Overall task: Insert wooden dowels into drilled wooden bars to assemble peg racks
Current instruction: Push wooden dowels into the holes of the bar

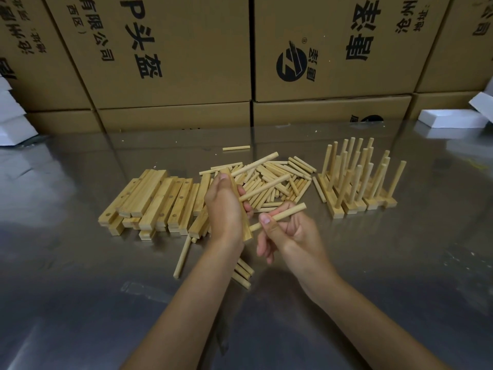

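Note:
My left hand [223,209] grips a drilled wooden bar [243,220] held above the table, its long side running away from me. Two dowels [266,189] stick out of the bar to the right. My right hand [288,235] pinches a third dowel [282,214] between thumb and fingers, its left end right at the bar's near end. A pile of loose dowels [280,180] lies just behind my hands. A stack of drilled bars [154,201] lies to the left.
Several finished peg racks [360,180] stand upright at the right. Loose dowels [182,256] lie on the shiny metal table [106,289] under my left forearm. Cardboard boxes [170,54] wall off the back. White foam pieces [450,118] sit at both far corners.

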The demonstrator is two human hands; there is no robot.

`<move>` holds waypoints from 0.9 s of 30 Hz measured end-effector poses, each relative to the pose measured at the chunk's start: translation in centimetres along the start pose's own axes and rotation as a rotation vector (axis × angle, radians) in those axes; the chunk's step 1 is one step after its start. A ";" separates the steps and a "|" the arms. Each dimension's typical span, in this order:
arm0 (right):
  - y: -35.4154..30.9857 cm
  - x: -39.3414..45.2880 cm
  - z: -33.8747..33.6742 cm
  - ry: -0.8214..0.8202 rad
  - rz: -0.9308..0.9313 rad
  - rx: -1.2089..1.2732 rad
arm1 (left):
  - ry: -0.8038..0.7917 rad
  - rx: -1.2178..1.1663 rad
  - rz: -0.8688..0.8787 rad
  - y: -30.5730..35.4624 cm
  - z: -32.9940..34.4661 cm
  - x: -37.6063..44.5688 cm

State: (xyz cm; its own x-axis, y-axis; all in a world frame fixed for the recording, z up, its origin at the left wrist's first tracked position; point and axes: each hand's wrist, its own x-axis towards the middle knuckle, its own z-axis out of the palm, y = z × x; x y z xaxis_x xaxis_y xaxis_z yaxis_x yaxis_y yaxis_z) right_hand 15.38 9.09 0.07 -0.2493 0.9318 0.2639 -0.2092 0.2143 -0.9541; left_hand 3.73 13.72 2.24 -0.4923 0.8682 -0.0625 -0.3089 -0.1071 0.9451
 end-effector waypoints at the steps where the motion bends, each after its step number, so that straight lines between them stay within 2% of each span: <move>1: 0.1 0.0 0.1 0.013 0.027 -0.010 | 0.010 -0.003 0.027 0.0 0.0 0.0; 4: 0.9 0.3 0.8 0.015 0.083 -0.095 | 0.032 0.008 0.095 -0.1 -0.1 0.2; 8: 1.3 0.9 0.5 0.047 0.075 -0.295 | 0.025 -0.001 0.071 -0.1 -0.3 0.6; 13: 0.8 1.3 -0.9 0.039 0.151 -0.286 | -0.098 0.014 0.080 -0.2 0.0 0.3; 16: 0.6 2.1 -2.1 0.208 0.142 -0.356 | -0.224 0.068 0.032 -0.2 -0.1 0.4; 20: 0.5 3.1 -5.3 0.470 0.095 -0.613 | -0.236 0.135 -0.047 -0.2 -0.1 0.7; 23: 0.2 3.1 -7.9 0.531 0.117 -0.804 | -0.218 0.124 -0.059 -0.2 -0.2 0.9; 27: 0.4 3.1 -9.9 0.609 0.247 -0.938 | -0.217 0.129 -0.053 -0.2 -0.1 1.0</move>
State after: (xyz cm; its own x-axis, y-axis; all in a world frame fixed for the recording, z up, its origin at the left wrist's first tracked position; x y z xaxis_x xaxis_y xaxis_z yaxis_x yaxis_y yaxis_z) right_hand 23.87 14.97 -0.85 0.3675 0.9111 0.1865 0.6330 -0.0982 -0.7679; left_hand 3.17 14.54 1.97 -0.2881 0.9560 -0.0561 -0.2164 -0.0079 0.9763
